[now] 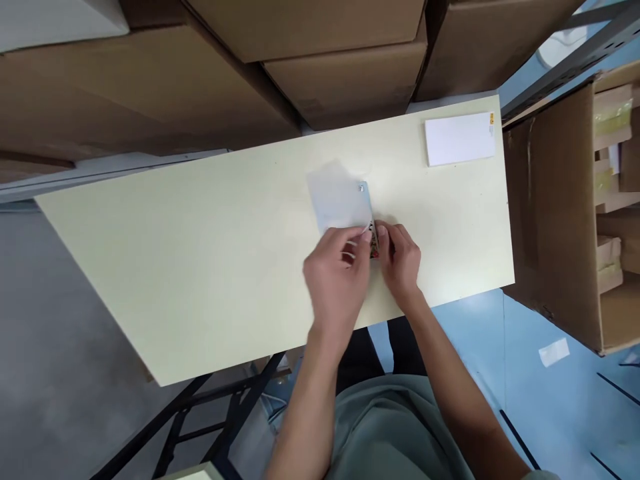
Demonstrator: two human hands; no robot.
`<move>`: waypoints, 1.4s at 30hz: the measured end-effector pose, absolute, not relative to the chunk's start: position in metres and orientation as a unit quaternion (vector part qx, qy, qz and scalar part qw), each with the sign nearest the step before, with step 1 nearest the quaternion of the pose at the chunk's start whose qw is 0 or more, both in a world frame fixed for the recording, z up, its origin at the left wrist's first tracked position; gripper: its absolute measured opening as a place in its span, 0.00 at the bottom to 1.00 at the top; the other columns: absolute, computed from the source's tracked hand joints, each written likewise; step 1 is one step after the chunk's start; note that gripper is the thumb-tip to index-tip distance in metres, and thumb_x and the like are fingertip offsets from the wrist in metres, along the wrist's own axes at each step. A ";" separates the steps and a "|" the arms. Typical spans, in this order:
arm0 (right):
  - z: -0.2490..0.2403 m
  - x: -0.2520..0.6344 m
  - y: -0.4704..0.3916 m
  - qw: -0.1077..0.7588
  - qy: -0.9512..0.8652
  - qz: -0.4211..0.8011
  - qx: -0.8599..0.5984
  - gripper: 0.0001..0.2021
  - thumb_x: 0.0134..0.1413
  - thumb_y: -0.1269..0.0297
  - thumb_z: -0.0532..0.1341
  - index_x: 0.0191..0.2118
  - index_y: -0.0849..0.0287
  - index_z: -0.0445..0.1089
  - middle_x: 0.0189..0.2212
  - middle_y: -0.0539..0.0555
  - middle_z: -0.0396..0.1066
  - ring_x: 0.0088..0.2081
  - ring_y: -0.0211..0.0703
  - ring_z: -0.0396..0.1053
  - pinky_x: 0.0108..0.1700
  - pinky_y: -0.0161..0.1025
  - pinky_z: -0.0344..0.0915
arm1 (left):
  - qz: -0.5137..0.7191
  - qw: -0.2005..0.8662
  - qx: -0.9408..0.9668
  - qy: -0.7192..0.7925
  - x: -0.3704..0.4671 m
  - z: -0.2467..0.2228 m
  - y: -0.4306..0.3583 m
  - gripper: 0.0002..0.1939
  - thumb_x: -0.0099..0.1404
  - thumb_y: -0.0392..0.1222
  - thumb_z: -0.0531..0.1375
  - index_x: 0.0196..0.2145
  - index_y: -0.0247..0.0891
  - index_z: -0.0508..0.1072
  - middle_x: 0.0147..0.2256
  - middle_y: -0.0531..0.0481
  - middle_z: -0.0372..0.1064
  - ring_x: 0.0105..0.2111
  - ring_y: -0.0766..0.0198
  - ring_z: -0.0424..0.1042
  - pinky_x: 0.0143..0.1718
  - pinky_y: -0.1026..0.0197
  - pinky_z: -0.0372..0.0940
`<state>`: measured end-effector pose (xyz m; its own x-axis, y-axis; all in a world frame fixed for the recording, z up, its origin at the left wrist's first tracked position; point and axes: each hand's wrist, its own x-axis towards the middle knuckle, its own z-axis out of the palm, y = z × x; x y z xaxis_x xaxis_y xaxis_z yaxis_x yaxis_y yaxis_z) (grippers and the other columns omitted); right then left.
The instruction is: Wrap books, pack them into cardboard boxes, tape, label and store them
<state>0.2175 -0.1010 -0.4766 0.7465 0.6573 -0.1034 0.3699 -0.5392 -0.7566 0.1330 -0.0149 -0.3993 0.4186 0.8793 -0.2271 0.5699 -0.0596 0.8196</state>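
Observation:
Near the middle of the pale table lies a small printed item (367, 195) with a light blue edge, its lower part dark and colourful. A translucent whitish sheet (336, 199) covers its left side and spreads beyond it. My left hand (340, 267) pinches the sheet's lower right corner between thumb and fingers, over the printed item. At the item's right edge, my right hand (399, 257) is closed with thumb and fingertips against it. The fingers partly hide the item's lower end.
A white box (461, 139) lies on the table (210, 267) at the back right. Cardboard boxes (345, 73) stand along the back edge. An open carton (555, 207) holding smaller boxes is beyond the right edge.

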 end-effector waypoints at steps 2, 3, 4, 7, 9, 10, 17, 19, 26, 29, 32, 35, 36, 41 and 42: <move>-0.467 0.229 -0.100 0.390 -0.277 0.241 -0.845 0.27 0.85 0.50 0.45 0.46 0.55 0.79 0.31 0.52 0.77 0.32 0.40 0.73 0.36 0.36 0.67 | 0.168 0.463 0.717 0.493 0.151 -0.425 -0.025 0.08 0.76 0.44 0.64 0.42 0.43 0.83 0.40 0.49 0.82 0.34 0.62 0.78 0.39 0.57 0.74; -0.463 0.235 -0.099 0.393 -0.266 0.261 -0.841 0.28 0.84 0.47 0.45 0.42 0.55 0.78 0.28 0.51 0.75 0.30 0.39 0.71 0.34 0.35 0.66 | 0.166 0.466 0.719 0.488 0.156 -0.436 -0.029 0.08 0.76 0.43 0.63 0.41 0.43 0.83 0.40 0.48 0.82 0.35 0.61 0.79 0.40 0.57 0.74; -0.460 0.240 -0.098 0.394 -0.255 0.275 -0.839 0.29 0.84 0.45 0.47 0.38 0.55 0.76 0.26 0.49 0.73 0.27 0.38 0.69 0.33 0.35 0.64 | 0.161 0.472 0.719 0.483 0.160 -0.443 -0.032 0.08 0.76 0.43 0.62 0.40 0.43 0.82 0.40 0.48 0.81 0.36 0.61 0.78 0.40 0.57 0.74; -0.458 0.252 -0.092 0.379 -0.243 0.299 -0.841 0.26 0.79 0.43 0.57 0.30 0.54 0.69 0.22 0.46 0.68 0.24 0.36 0.62 0.30 0.34 0.60 | 0.137 0.515 0.706 0.467 0.158 -0.449 -0.036 0.10 0.77 0.43 0.60 0.42 0.43 0.82 0.41 0.46 0.81 0.39 0.58 0.79 0.42 0.56 0.75; -0.459 0.256 -0.089 0.364 -0.248 0.299 -0.847 0.23 0.77 0.48 0.61 0.29 0.54 0.66 0.21 0.44 0.66 0.24 0.35 0.58 0.30 0.34 0.58 | 0.127 0.554 0.682 0.460 0.148 -0.442 -0.033 0.12 0.79 0.45 0.59 0.50 0.44 0.82 0.46 0.45 0.83 0.43 0.56 0.81 0.45 0.54 0.77; -0.461 0.258 -0.087 0.354 -0.254 0.296 -0.850 0.21 0.76 0.51 0.62 0.29 0.54 0.66 0.21 0.44 0.66 0.24 0.34 0.57 0.30 0.34 0.57 | 0.129 0.558 0.674 0.467 0.142 -0.438 -0.030 0.14 0.79 0.47 0.59 0.55 0.44 0.81 0.48 0.44 0.83 0.45 0.56 0.82 0.47 0.54 0.77; -0.468 0.255 -0.084 0.289 -0.285 0.258 -0.877 0.16 0.77 0.57 0.60 0.33 0.53 0.66 0.23 0.45 0.65 0.23 0.36 0.59 0.30 0.36 0.53 | 0.120 0.346 0.678 0.637 0.102 -0.444 0.010 0.15 0.67 0.46 0.71 0.50 0.42 0.79 0.41 0.45 0.80 0.36 0.55 0.79 0.44 0.49 0.76; -0.469 0.253 -0.084 0.274 -0.285 0.256 -0.882 0.14 0.77 0.57 0.59 0.35 0.53 0.65 0.24 0.46 0.66 0.24 0.37 0.60 0.30 0.37 0.53 | 0.089 0.375 0.653 0.652 0.100 -0.453 0.019 0.12 0.65 0.48 0.73 0.42 0.43 0.79 0.35 0.48 0.78 0.32 0.56 0.76 0.41 0.51 0.74; -0.473 0.257 -0.085 0.271 -0.284 0.263 -0.881 0.14 0.77 0.57 0.59 0.35 0.53 0.65 0.23 0.45 0.65 0.24 0.37 0.59 0.30 0.37 0.53 | 0.138 0.560 0.565 0.590 0.107 -0.460 0.020 0.15 0.67 0.53 0.70 0.36 0.45 0.69 0.29 0.54 0.68 0.28 0.65 0.67 0.28 0.61 0.64; -0.462 0.258 -0.089 0.287 -0.285 0.261 -0.876 0.09 0.77 0.58 0.60 0.43 0.54 0.71 0.26 0.47 0.69 0.27 0.38 0.65 0.31 0.37 0.60 | 0.156 0.617 0.524 0.566 0.102 -0.460 0.016 0.19 0.68 0.56 0.69 0.37 0.46 0.63 0.28 0.56 0.66 0.27 0.65 0.67 0.29 0.62 0.67; -0.433 0.246 -0.090 0.324 -0.280 0.178 -0.886 0.13 0.77 0.60 0.60 0.60 0.54 0.73 0.44 0.57 0.77 0.41 0.47 0.77 0.39 0.42 0.73 | 0.188 0.659 0.483 0.545 0.089 -0.458 0.018 0.23 0.66 0.59 0.72 0.36 0.46 0.62 0.31 0.54 0.70 0.30 0.64 0.73 0.33 0.60 0.73; -0.405 0.222 -0.082 0.357 -0.300 0.158 -0.870 0.16 0.78 0.61 0.58 0.64 0.49 0.73 0.55 0.62 0.76 0.54 0.53 0.78 0.51 0.50 0.79 | 0.204 0.673 0.452 0.549 0.070 -0.450 0.023 0.26 0.62 0.61 0.74 0.36 0.47 0.64 0.35 0.52 0.75 0.36 0.60 0.78 0.36 0.57 0.77; -0.399 0.213 -0.077 0.367 -0.312 0.181 -0.858 0.15 0.79 0.60 0.59 0.63 0.49 0.75 0.55 0.61 0.77 0.54 0.53 0.78 0.53 0.51 0.79 | 0.203 0.671 0.448 0.555 0.063 -0.445 0.026 0.26 0.61 0.63 0.75 0.37 0.47 0.66 0.36 0.51 0.76 0.37 0.59 0.80 0.37 0.56 0.78; -0.396 0.173 -0.052 0.427 -0.306 0.287 -0.801 0.11 0.77 0.56 0.62 0.56 0.50 0.78 0.55 0.58 0.81 0.58 0.52 0.79 0.56 0.51 0.80 | 0.199 0.682 0.450 0.541 0.021 -0.431 0.040 0.27 0.61 0.69 0.73 0.45 0.48 0.75 0.39 0.47 0.79 0.44 0.51 0.83 0.41 0.52 0.81; -0.398 0.166 -0.047 0.444 -0.295 0.309 -0.787 0.11 0.77 0.54 0.63 0.55 0.50 0.78 0.55 0.58 0.81 0.58 0.52 0.79 0.56 0.50 0.81 | 0.202 0.685 0.447 0.539 0.013 -0.431 0.043 0.27 0.61 0.69 0.73 0.46 0.48 0.76 0.39 0.46 0.80 0.44 0.50 0.83 0.42 0.52 0.82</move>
<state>0.1661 -0.0470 -0.3976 0.6345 0.7396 -0.2243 0.1900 -0.4306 -0.8823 0.0129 0.0432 -0.4308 0.3373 0.7589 -0.5571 0.2051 0.5183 0.8302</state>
